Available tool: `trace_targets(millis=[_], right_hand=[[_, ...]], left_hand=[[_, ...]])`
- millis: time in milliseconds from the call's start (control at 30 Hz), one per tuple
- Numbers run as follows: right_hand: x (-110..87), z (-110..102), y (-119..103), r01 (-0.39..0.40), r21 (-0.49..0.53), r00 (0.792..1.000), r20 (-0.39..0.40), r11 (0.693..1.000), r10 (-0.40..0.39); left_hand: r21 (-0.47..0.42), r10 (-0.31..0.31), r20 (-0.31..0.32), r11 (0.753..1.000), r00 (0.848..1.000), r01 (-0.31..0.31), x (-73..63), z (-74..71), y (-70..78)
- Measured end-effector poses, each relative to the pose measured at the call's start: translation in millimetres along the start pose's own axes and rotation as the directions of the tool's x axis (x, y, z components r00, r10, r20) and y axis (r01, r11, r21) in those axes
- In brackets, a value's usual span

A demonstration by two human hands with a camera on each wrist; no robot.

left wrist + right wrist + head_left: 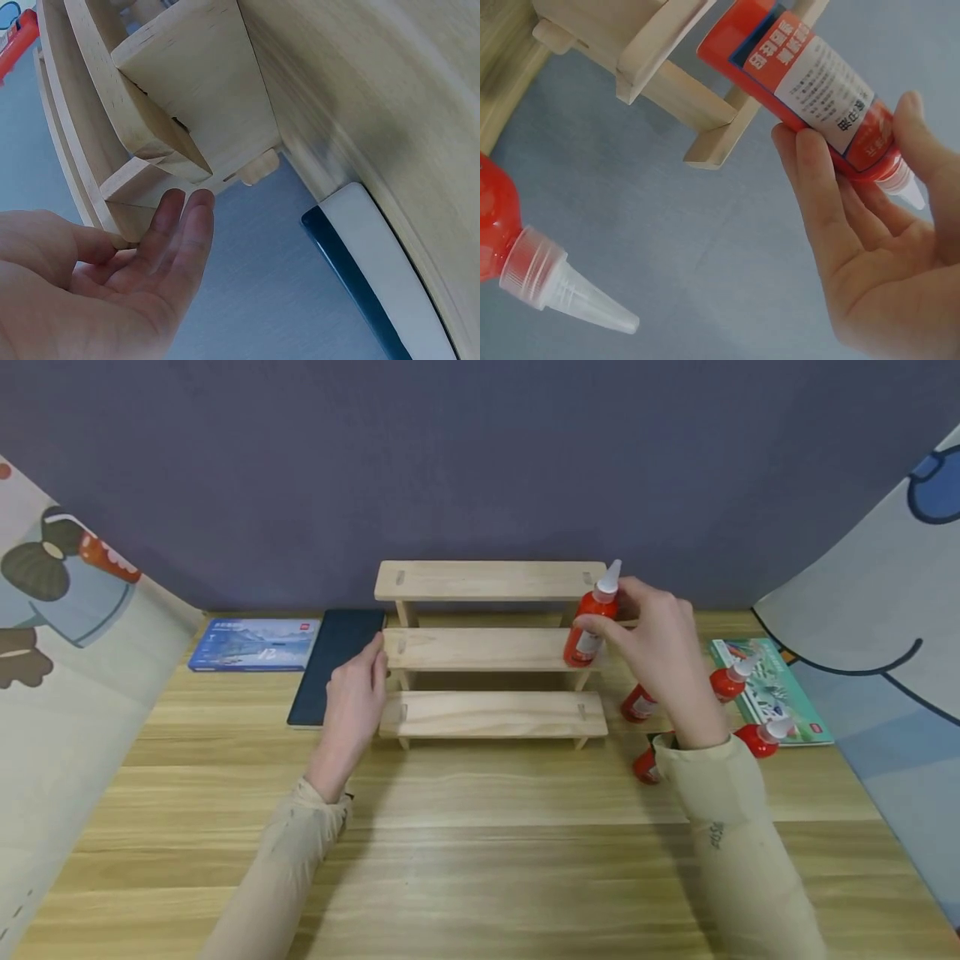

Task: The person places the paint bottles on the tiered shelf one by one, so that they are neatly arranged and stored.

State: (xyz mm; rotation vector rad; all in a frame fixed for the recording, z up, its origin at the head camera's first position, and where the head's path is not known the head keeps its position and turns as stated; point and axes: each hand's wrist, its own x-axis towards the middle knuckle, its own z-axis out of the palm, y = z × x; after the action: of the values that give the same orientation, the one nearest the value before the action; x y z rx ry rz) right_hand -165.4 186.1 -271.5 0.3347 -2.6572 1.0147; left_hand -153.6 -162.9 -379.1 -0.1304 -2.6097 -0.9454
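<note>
A three-step wooden display shelf [491, 649] stands on the table against the dark wall. My left hand [356, 693] is at the left end of its middle step; in the left wrist view, thumb and index finger pinch the board's end while the other fingers [196, 240] stay extended. My right hand [663, 631] grips a red bottle [583, 646] with a white pointed nozzle and a printed label. That bottle is upright, slightly tilted, at the middle step's right end. Whether its base touches the board I cannot tell.
Several more red bottles [759, 740] stand right of the shelf, partly hidden by my right arm. Behind them lies a green book [798, 702]. Left of the shelf are a dark notebook [318, 681] and a blue box [255, 643]. Printed panels flank the table.
</note>
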Motion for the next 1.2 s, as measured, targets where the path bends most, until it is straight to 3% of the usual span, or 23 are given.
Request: trace_targets(millis=[1033, 1200], right_hand=[[2.2, 7.5, 6.9, 0.016, -0.061, 1.0, -0.015, 0.998, -0.017], [-0.9, 2.9, 4.3, -0.012, -0.046, 1.0, -0.002, 0.999, 0.012]], left_hand=[[0.001, -0.011, -0.005, 1.0, 1.0, 0.011, -1.1, -0.6, 0.8], [0.0, -0.009, -0.011, 1.0, 1.0, 0.009, -1.3, 0.0, 0.5]])
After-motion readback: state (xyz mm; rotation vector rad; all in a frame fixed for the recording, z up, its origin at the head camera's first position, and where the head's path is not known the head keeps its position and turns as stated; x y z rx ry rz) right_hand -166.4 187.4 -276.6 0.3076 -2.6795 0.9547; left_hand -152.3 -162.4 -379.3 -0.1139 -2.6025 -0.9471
